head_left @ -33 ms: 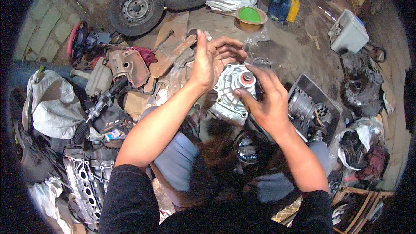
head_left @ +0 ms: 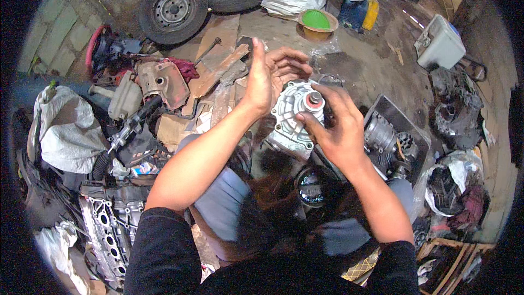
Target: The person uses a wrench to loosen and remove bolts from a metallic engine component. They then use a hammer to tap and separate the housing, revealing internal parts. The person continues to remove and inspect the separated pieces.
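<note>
A round silver cast-metal housing [head_left: 290,113], with a short shaft and an orange-red ring at its centre, is tilted up in front of me. My right hand [head_left: 339,125] grips it from the right, thumb on its face and fingers over the upper right edge. My left hand [head_left: 267,76] stands beside its upper left edge, thumb raised and fingers apart, slightly bent, holding nothing. Whether the left palm touches the housing I cannot tell. A dark round part with a shiny surface [head_left: 311,187] lies below, between my legs. What supports the housing underneath is hidden.
To the right a grey bin [head_left: 406,113] holds several metal parts. A cylinder head [head_left: 106,229] lies at lower left, near a white sack [head_left: 68,134]. Tyres [head_left: 172,12], a green bowl [head_left: 315,19] and a white container [head_left: 440,43] stand farther off.
The view has shifted very slightly. Both hands and the housing keep the same pose relative to each other.
</note>
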Demonstrator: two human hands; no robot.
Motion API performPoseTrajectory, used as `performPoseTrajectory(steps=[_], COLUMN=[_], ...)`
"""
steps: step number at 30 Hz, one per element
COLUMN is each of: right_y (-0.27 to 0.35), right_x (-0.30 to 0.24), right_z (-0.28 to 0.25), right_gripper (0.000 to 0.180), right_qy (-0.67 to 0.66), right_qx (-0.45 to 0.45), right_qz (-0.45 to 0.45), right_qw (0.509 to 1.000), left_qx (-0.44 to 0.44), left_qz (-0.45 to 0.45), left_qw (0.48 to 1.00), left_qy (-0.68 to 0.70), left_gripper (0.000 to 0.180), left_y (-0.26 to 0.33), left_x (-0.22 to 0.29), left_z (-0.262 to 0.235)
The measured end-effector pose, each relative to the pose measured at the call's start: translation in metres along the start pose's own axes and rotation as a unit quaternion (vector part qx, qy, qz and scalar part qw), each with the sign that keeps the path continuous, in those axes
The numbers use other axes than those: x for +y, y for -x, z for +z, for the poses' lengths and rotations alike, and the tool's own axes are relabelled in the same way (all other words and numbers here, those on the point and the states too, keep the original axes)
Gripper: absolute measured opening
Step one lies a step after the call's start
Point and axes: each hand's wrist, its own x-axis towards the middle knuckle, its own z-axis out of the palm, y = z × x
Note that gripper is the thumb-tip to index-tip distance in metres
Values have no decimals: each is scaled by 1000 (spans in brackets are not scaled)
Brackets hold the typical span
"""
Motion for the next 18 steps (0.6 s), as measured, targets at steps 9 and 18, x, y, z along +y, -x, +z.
performPoseTrajectory(steps=[9, 18], right_y=[-1, 17], right_x=[-9, -2], right_z=[-1, -4], right_gripper=[40, 41], right_qy=[23, -20], right_qx=[-9, 2], right_qz=[58, 2], right_qw=[998, 1000], left_qx=[41, -125], left_qz=[-124, -231], left_qw=[982, 964], left_qy=[-135, -31], left_gripper=[97, 114], left_y=[3, -6], left_x=[-5, -25], left_z=[-3, -4])
